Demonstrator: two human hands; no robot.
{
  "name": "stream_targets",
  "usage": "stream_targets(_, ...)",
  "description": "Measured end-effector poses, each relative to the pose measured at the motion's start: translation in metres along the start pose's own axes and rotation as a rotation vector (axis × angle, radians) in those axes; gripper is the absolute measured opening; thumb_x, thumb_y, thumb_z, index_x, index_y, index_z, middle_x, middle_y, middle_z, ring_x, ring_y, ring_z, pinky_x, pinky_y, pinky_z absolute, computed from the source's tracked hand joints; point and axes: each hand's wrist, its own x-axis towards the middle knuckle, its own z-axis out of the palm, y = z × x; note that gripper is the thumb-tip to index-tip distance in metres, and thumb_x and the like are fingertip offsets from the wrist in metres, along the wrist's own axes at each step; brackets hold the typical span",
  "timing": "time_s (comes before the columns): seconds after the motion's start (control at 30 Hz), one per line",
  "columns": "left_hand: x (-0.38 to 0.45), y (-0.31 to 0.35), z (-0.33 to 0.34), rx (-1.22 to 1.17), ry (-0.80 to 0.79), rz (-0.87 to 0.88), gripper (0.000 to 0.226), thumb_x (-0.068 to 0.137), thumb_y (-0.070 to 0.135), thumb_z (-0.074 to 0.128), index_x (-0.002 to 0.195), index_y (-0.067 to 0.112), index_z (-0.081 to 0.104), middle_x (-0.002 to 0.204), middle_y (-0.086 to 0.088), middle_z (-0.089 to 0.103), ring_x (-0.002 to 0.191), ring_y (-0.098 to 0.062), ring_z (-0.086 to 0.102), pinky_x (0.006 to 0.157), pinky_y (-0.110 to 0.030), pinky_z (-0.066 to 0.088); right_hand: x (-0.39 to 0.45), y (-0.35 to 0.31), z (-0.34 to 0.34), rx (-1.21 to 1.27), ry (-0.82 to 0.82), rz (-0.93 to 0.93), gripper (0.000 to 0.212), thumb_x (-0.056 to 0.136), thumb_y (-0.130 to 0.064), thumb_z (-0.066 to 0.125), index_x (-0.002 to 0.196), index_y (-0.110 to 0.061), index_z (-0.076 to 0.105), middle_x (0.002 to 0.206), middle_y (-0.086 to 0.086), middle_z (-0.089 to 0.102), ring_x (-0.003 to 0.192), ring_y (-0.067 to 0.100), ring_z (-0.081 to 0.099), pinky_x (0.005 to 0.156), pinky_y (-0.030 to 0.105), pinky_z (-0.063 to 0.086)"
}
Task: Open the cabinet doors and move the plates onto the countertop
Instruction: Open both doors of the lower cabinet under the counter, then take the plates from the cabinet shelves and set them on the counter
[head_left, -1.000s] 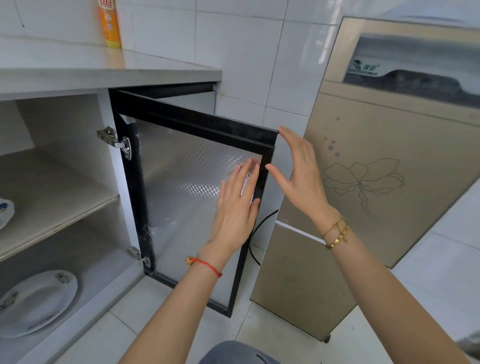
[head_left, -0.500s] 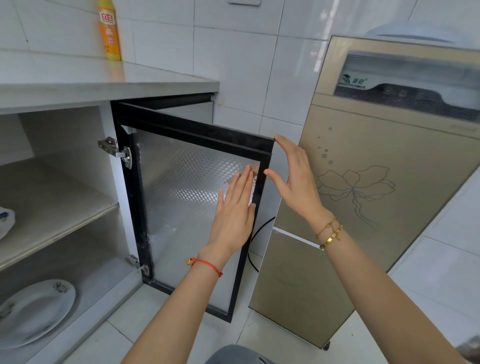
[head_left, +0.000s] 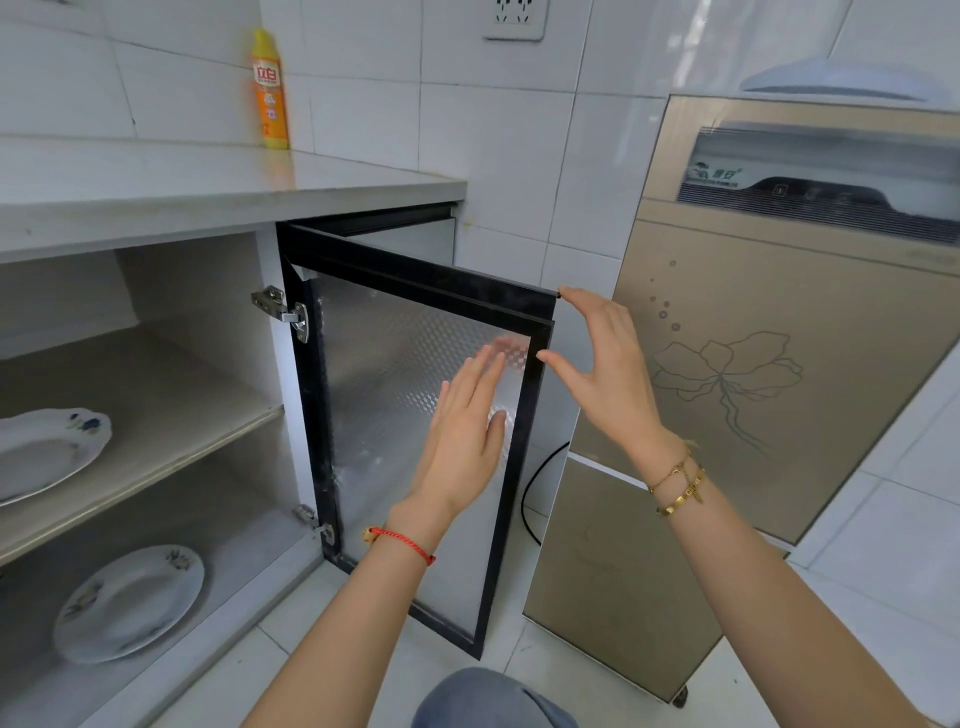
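Note:
The black-framed cabinet door (head_left: 332, 415) with a frosted patterned panel stands swung open toward me. My left hand (head_left: 462, 431) is flat in front of the panel, fingers straight, holding nothing. My right hand (head_left: 602, 374) hovers at the door's free top corner, fingertips at the frame and thumb near its edge, not gripping. Inside the cabinet, a white flower-printed plate (head_left: 47, 452) lies on the upper shelf (head_left: 171, 415), and a second white plate (head_left: 130, 603) lies on the cabinet floor. The grey countertop (head_left: 156, 192) runs above.
An orange detergent bottle (head_left: 269, 91) stands on the countertop against the tiled wall. A gold floor-standing appliance (head_left: 779, 364) sits right beside the open door, with a black cable (head_left: 530, 493) behind the door. My knee (head_left: 488, 701) is at the bottom edge.
My view has shifted left and back, showing more of the cabinet and both plates. Both hands stay at the open door; the left hand has drawn slightly away from the panel.

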Motion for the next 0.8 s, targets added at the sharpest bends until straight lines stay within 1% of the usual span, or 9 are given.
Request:
stream_targets(0.1,-0.012,-0.005,-0.021,-0.010,0.079,-0.032,0.055,0.101,0.014,0.043,0.153,0.016,0.025,0.159,0.002,0.025,0.149,-0.011,0.017,0.122,-0.044,0.017,0.000,-0.014,-0.005,0.005,0.035,-0.019,0.056,0.090,-0.033,0.066,0.139,-0.018,0.044,0.138,-0.002,0.050,0.129,0.014,0.040,0.110,0.018,0.026)
stream_targets(0.17,-0.020,-0.008,-0.037,0.005,0.118,-0.033,0.054,0.100,0.014,0.046,0.151,0.016,0.029,0.156,0.002,0.031,0.147,-0.010,0.021,0.121,-0.044,0.022,0.001,-0.025,-0.007,0.021,0.058,-0.044,0.052,0.091,-0.030,0.065,0.138,-0.017,0.047,0.138,-0.001,0.051,0.129,0.013,0.041,0.111,0.013,0.023)
stream_targets(0.3,-0.037,-0.013,-0.074,0.106,0.176,-0.022,0.051,0.098,0.017,0.050,0.148,0.015,0.037,0.150,0.002,0.040,0.145,-0.012,0.028,0.119,-0.042,0.026,0.001,-0.053,-0.007,0.072,0.067,-0.117,0.043,0.092,-0.026,0.065,0.132,-0.015,0.054,0.133,-0.002,0.055,0.125,0.015,0.045,0.109,0.016,0.028)
stream_targets(0.43,-0.064,-0.016,-0.111,0.209,0.252,-0.058,0.046,0.098,0.017,0.051,0.143,0.019,0.044,0.141,0.005,0.048,0.138,-0.012,0.037,0.115,-0.037,0.033,-0.002,-0.082,0.003,0.154,0.026,-0.180,0.036,0.092,-0.024,0.064,0.127,-0.015,0.059,0.125,-0.003,0.060,0.121,0.015,0.049,0.106,0.024,0.036)
stream_targets(0.53,-0.091,-0.016,-0.136,0.254,0.312,-0.100,0.042,0.097,0.017,0.050,0.139,0.022,0.047,0.132,0.008,0.054,0.128,-0.011,0.045,0.108,-0.036,0.039,-0.007,-0.099,0.015,0.206,-0.024,-0.206,0.033,0.092,-0.023,0.065,0.124,-0.014,0.061,0.120,-0.003,0.062,0.119,0.017,0.050,0.105,0.027,0.037)
stream_targets(0.6,-0.112,-0.017,-0.152,0.307,0.350,-0.133,0.041,0.097,0.016,0.050,0.137,0.023,0.049,0.130,0.007,0.056,0.125,-0.012,0.048,0.105,-0.035,0.041,-0.011,-0.111,0.025,0.233,-0.057,-0.231,0.032,0.092,-0.023,0.064,0.122,-0.014,0.061,0.117,-0.003,0.063,0.117,0.017,0.051,0.105,0.026,0.037)
stream_targets(0.73,-0.159,-0.018,-0.188,0.415,0.406,-0.226,0.040,0.096,0.013,0.054,0.135,0.023,0.052,0.128,0.006,0.058,0.121,-0.012,0.051,0.098,-0.035,0.045,-0.018,-0.143,0.052,0.314,-0.111,-0.276,0.031,0.092,-0.024,0.064,0.121,-0.015,0.063,0.112,-0.004,0.064,0.113,0.017,0.051,0.102,0.019,0.034)
stream_targets(0.8,-0.183,-0.017,-0.207,0.475,0.430,-0.280,0.038,0.095,0.013,0.055,0.132,0.022,0.055,0.127,0.007,0.060,0.119,-0.012,0.052,0.097,-0.034,0.046,-0.022,-0.163,0.067,0.366,-0.146,-0.290,0.031,0.091,-0.026,0.064,0.121,-0.016,0.063,0.113,-0.005,0.064,0.114,0.015,0.051,0.101,0.021,0.037)
